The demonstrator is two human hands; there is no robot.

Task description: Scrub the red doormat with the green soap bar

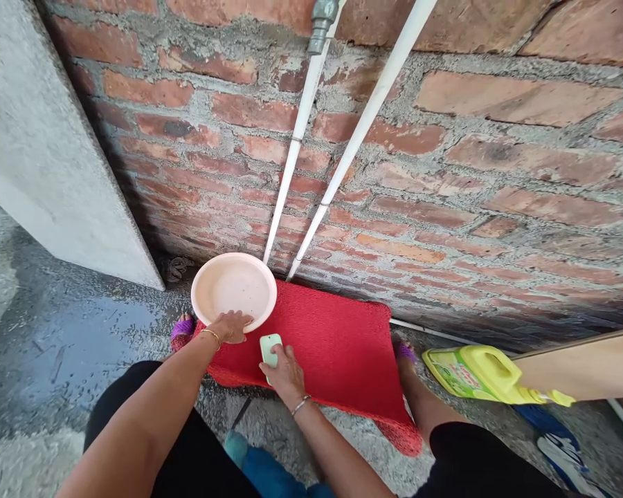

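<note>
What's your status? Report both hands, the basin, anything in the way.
Left hand at pink basin, near rim. Right hand holding pale green object. Basin covers a corner of red cloth. Yellow jug off right, clear of hands.

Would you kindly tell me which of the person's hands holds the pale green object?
The right hand, wearing the silver-coloured bracelet, holds the pale green object; the left hand, with a gold-coloured bracelet, is at the pale pink basin's rim.

I'm getting a pale pink round plastic basin (pixel 233 287), a bright red textured cloth (pixel 337 339) and a mint green rounded slab (pixel 266 348), plus a green-printed label (pixel 459 373) on the yellow plastic jug (pixel 491 387) and grey mortar patterning the reddish brick wall (pixel 257 111).
</note>
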